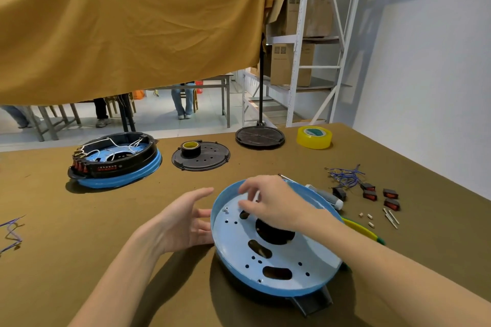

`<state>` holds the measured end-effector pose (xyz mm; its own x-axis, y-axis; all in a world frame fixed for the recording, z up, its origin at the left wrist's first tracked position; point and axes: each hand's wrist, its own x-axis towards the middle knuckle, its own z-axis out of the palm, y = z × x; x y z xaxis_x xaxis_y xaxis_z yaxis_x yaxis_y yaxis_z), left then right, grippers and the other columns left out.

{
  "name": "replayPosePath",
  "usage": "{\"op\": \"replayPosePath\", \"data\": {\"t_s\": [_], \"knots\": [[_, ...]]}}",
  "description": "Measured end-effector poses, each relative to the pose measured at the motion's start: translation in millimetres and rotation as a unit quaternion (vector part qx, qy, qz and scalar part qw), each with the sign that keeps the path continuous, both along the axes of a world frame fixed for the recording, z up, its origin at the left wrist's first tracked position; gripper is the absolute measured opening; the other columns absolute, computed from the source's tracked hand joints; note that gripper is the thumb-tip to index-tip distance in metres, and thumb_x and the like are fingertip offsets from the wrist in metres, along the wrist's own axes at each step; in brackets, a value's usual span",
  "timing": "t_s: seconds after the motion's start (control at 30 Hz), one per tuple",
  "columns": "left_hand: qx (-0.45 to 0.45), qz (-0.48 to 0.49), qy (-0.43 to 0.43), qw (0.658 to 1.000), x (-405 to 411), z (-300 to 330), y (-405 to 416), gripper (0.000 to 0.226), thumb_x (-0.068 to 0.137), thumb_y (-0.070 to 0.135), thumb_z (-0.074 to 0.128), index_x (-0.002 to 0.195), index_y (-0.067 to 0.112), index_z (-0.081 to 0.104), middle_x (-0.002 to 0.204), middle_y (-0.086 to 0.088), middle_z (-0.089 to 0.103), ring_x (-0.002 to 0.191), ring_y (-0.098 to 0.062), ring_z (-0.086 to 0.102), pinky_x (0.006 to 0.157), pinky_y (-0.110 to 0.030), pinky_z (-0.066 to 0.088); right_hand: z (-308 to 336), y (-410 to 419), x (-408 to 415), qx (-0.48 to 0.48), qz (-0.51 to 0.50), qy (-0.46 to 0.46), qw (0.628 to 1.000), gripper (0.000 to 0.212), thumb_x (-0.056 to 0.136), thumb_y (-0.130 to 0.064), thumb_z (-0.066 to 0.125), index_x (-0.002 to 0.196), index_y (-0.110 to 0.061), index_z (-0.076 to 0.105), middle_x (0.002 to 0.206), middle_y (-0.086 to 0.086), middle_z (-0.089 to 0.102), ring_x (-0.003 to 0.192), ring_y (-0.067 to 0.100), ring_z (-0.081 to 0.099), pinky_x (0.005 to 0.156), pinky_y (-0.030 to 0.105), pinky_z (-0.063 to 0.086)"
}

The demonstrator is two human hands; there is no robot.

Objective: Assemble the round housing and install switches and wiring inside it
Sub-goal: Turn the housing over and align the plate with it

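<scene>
A round blue housing pan point(279, 268) lies tilted on the brown table in front of me, its pale inside face full of holes and slots. My left hand point(186, 223) is open, its fingertips touching the pan's left rim. My right hand point(271, 202) hovers over the pan's far inside, thumb and forefinger pinching a small white pin. A small white standoff point(226, 211) stands on the pan floor near the left rim. Several black-and-red rocker switches point(380, 195) and a bundle of blue wires point(345, 176) lie to the right.
An assembled black-and-blue housing with white wiring point(114, 160) sits at the back left. A black disc with a tape roll on it point(200, 155), a black stand base point(259, 136) and yellow tape point(314, 137) line the far edge. Small pins and spacers point(382, 218) and a yellow-green tool point(364, 231) lie right.
</scene>
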<state>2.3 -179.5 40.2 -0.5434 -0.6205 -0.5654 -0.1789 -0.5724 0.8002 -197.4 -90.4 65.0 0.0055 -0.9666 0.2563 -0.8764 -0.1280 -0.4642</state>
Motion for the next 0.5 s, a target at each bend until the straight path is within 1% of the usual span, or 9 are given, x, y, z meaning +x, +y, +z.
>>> {"op": "replayPosePath", "data": {"t_s": [0.07, 0.13, 0.2, 0.27, 0.33, 0.37, 0.43, 0.5], "knots": [[0.040, -0.005, 0.030, 0.999, 8.9, -6.3, -3.8, 0.062, 0.099, 0.049, 0.056, 0.133, -0.003, 0.051, 0.115, -0.026, 0.073, 0.095, -0.035, 0.075, 0.075, -0.040, 0.063, -2.9, -10.7, 14.4, 0.002, 0.032, 0.007, 0.999, 0.021, 0.095, -0.033, 0.069, 0.113, -0.024, 0.075, 0.095, -0.010, 0.069, 0.083, 0.006, 0.061, 0.076, 0.029, 0.054], [0.047, -0.016, 0.038, 0.998, 14.6, -11.0, -5.8, 0.056, 0.101, 0.041, 0.054, 0.134, -0.004, 0.051, 0.119, -0.028, 0.071, 0.100, -0.036, 0.075, 0.076, -0.041, 0.063, -3.0, -16.0, 19.5, 0.002, 0.058, 0.006, 0.998, 0.014, 0.094, -0.028, 0.069, 0.105, -0.025, 0.079, 0.094, -0.011, 0.069, 0.080, 0.005, 0.060, 0.074, 0.029, 0.054], [0.032, -0.022, 0.023, 0.999, 15.0, -12.6, -6.3, 0.050, 0.102, 0.036, 0.055, 0.131, -0.004, 0.053, 0.117, -0.027, 0.073, 0.097, -0.034, 0.076, 0.073, -0.039, 0.063, -3.3, -17.6, 21.0, 0.005, 0.075, 0.021, 0.997, 0.012, 0.095, -0.025, 0.068, 0.100, -0.026, 0.079, 0.093, -0.014, 0.068, 0.079, 0.004, 0.058, 0.074, 0.029, 0.053], [0.013, -0.029, 0.002, 1.000, 12.9, -13.3, -6.3, 0.045, 0.103, 0.034, 0.056, 0.129, -0.003, 0.055, 0.115, -0.025, 0.074, 0.094, -0.031, 0.076, 0.070, -0.036, 0.063, -5.5, -18.1, 21.1, 0.007, 0.078, 0.055, 0.995, 0.012, 0.096, -0.030, 0.066, 0.097, -0.025, 0.077, 0.093, -0.016, 0.065, 0.079, 0.006, 0.057, 0.074, 0.031, 0.052], [0.003, -0.027, -0.008, 1.000, 10.4, -14.3, -5.8, 0.043, 0.105, 0.032, 0.055, 0.127, -0.004, 0.057, 0.109, -0.023, 0.075, 0.094, -0.029, 0.074, 0.067, -0.034, 0.063, -8.4, -18.7, 21.6, 0.007, 0.070, 0.096, 0.993, 0.016, 0.099, -0.036, 0.062, 0.096, -0.024, 0.072, 0.095, -0.013, 0.063, 0.083, 0.009, 0.056, 0.076, 0.034, 0.051], [0.003, -0.022, -0.008, 1.000, 9.7, -14.4, -5.1, 0.041, 0.105, 0.031, 0.055, 0.126, -0.004, 0.057, 0.103, -0.022, 0.076, 0.092, -0.027, 0.073, 0.065, -0.033, 0.063, -9.3, -18.9, 21.9, 0.008, 0.067, 0.099, 0.993, 0.016, 0.100, -0.037, 0.062, 0.097, -0.023, 0.070, 0.097, -0.011, 0.062, 0.085, 0.010, 0.056, 0.076, 0.034, 0.050], [0.009, -0.007, -0.005, 1.000, 9.4, -14.8, -2.4, 0.036, 0.105, 0.028, 0.056, 0.123, -0.004, 0.057, 0.094, -0.022, 0.076, 0.082, -0.027, 0.076, 0.062, -0.033, 0.063, -10.3, -18.7, 23.5, 0.005, 0.075, 0.079, 0.994, 0.013, 0.100, -0.032, 0.063, 0.100, -0.022, 0.070, 0.100, -0.009, 0.063, 0.085, 0.009, 0.055, 0.078, 0.033, 0.051], [0.012, 0.006, -0.002, 1.000, 10.0, -14.5, 0.6, 0.034, 0.105, 0.025, 0.056, 0.122, -0.004, 0.057, 0.099, -0.024, 0.076, 0.081, -0.030, 0.077, 0.061, -0.034, 0.063, -10.5, -18.0, 26.1, 0.005, 0.089, 0.071, 0.993, 0.011, 0.099, -0.027, 0.063, 0.102, -0.021, 0.072, 0.100, -0.009, 0.066, 0.083, 0.007, 0.055, 0.078, 0.033, 0.053]]}}
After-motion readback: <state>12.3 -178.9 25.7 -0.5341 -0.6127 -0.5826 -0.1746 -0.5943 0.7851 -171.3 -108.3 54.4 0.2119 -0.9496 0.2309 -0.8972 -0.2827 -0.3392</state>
